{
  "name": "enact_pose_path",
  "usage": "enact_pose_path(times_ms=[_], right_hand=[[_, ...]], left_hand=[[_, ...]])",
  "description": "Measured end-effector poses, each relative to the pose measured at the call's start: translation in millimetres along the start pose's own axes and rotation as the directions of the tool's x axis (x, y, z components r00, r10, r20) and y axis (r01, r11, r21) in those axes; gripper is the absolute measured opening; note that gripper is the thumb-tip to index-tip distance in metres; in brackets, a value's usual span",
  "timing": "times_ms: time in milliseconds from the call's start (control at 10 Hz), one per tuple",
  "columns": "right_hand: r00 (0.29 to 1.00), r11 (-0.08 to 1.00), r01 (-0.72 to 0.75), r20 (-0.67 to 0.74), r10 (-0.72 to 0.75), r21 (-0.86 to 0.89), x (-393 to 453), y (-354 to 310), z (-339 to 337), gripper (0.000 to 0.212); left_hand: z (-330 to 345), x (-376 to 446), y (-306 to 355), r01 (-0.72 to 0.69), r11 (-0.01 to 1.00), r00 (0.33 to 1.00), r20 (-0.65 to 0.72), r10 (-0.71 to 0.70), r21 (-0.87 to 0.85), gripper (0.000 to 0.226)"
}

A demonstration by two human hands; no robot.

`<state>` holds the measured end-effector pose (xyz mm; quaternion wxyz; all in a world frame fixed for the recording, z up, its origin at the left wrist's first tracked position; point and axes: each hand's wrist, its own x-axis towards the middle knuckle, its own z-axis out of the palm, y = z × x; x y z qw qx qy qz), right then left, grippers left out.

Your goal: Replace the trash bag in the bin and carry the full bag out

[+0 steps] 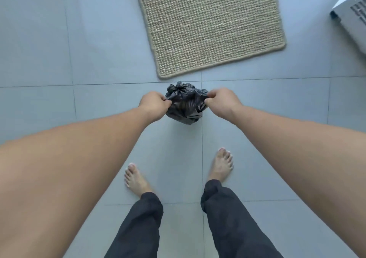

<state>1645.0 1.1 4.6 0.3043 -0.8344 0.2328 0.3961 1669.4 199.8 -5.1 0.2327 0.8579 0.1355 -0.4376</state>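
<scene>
A small black trash bag (186, 104) hangs in front of me above the grey tiled floor, with a knot bunched at its far top. My left hand (154, 103) pinches the bag's left upper edge. My right hand (221, 102) pinches its right upper edge. Both arms reach straight out and the plastic is pulled taut between the two hands. No bin is in view.
A woven straw mat (212, 25) lies on the floor just beyond the bag. A white slatted appliance (352, 10) stands at the far right. My bare feet (222, 163) are on the tiles below the bag.
</scene>
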Motion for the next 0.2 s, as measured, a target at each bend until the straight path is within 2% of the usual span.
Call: enact_pose_path(times_ms=[100, 200], right_hand=[[0.999, 0.994, 0.052, 0.001, -0.052, 0.096, -0.8, -8.2, -9.5, 0.042], [0.997, 0.996, 0.077, -0.034, -0.076, 0.036, -8.2, -8.6, -15.7, 0.044]], left_hand=[[-4.8, 7.3, 14.8, 0.019, 1.000, 0.999, -0.046, -0.018, 0.020, 0.025], [-9.8, 4.0, 23.0, -0.001, 1.000, 0.996, -0.084, 0.004, 0.028, 0.023]])
